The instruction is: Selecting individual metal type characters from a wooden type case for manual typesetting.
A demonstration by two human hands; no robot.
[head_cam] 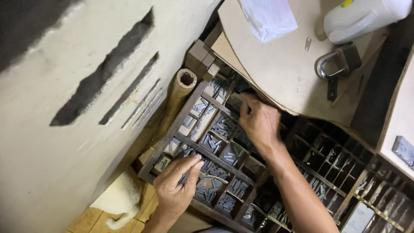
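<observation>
1. A wooden tray (202, 152) with many small boxes is seen under both hands. Little grey metal pieces (224, 127) are kept in the boxes.
2. The right hand (260, 122) is laid over the boxes near the top of the tray. Its fingers (244, 105) are bent and pressed down into one box. Whether a piece is held there cannot be told.
3. The left hand (174, 186) is placed at the near edge of the tray. Its fingers (189, 163) are held close together and stretched flat over the grey pieces. Nothing can be seen held in them.
4. Just past the right fingers, a flat brown board (276, 64) is laid over part of the tray.
5. On that board, well away from the fingers, a padlock (338, 62), a white jug (362, 17) and a thin plastic bag (267, 17) are found.
6. Beside the tray, past the left fingers, a brown tube (183, 86) is leaned on a pale wall (51, 164).
7. Below the left hand, something white and furry (120, 196) is seen on the floor.
</observation>
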